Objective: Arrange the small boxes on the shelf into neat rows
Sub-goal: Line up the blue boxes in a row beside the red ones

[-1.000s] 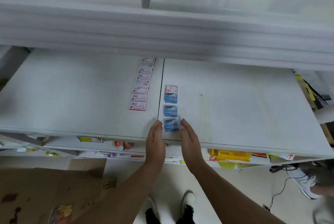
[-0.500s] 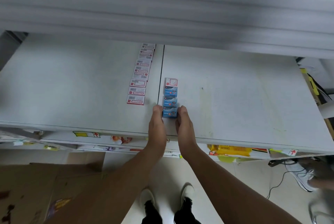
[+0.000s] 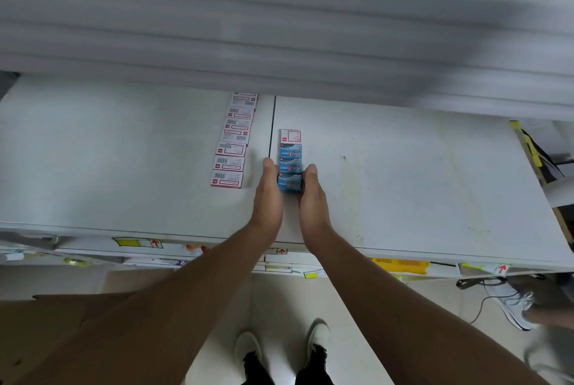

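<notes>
On the white shelf point(image 3: 419, 186) a short row of small boxes runs front to back: three blue boxes point(image 3: 290, 167) with a white-and-red box point(image 3: 291, 136) at the far end. My left hand point(image 3: 267, 195) and my right hand point(image 3: 312, 198) lie flat with straight fingers against the two sides of the nearest blue box point(image 3: 289, 182), squeezing the row between them. To the left, across the shelf seam, a longer row of several white-and-red boxes point(image 3: 232, 148) lies flat, reaching back under the upper shelf.
The blurred upper shelf point(image 3: 279, 36) overhangs the back of the shelf. A brown cardboard box point(image 3: 56, 332) sits on the floor at lower left. Another person's shoe point(image 3: 512, 307) and a cable are at lower right. Packages show on the shelf below.
Both hands slid forward along the shelf and closed in on the blue boxes. The loose gaps between the boxes are gone; the boxes touch in one line.
</notes>
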Demonstrator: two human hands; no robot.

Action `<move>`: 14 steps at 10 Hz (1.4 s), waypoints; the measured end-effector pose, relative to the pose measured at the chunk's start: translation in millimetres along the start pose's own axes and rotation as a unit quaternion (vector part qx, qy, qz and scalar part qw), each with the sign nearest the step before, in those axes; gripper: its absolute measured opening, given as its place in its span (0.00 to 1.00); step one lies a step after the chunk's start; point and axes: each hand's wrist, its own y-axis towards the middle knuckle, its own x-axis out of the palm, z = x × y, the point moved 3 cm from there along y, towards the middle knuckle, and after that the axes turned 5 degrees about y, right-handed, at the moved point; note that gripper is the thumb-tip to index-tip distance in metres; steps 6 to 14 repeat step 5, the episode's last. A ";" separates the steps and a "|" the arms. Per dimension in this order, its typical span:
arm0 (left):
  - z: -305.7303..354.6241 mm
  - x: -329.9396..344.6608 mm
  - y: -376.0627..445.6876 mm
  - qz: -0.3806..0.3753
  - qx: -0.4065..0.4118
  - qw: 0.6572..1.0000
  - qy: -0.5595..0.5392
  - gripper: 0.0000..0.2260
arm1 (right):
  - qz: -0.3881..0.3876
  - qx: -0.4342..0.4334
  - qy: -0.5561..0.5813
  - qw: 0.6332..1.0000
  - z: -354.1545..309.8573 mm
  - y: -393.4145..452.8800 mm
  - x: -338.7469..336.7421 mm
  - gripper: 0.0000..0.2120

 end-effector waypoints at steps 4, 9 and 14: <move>5.5 -5.0 10.4 0.031 0.014 0.998 0.044 0.18 | 0.016 -0.016 -0.014 1.000 -4.3 11.7 -5.1 0.25; 6.8 -15.0 -3.0 0.038 0.034 0.995 0.082 0.12 | 0.032 -0.035 -0.027 0.999 0.3 0.8 -15.3 0.24; 6.8 -15.0 -3.0 0.038 0.034 0.995 0.082 0.12 | 0.032 -0.035 -0.027 0.999 0.3 0.8 -15.3 0.24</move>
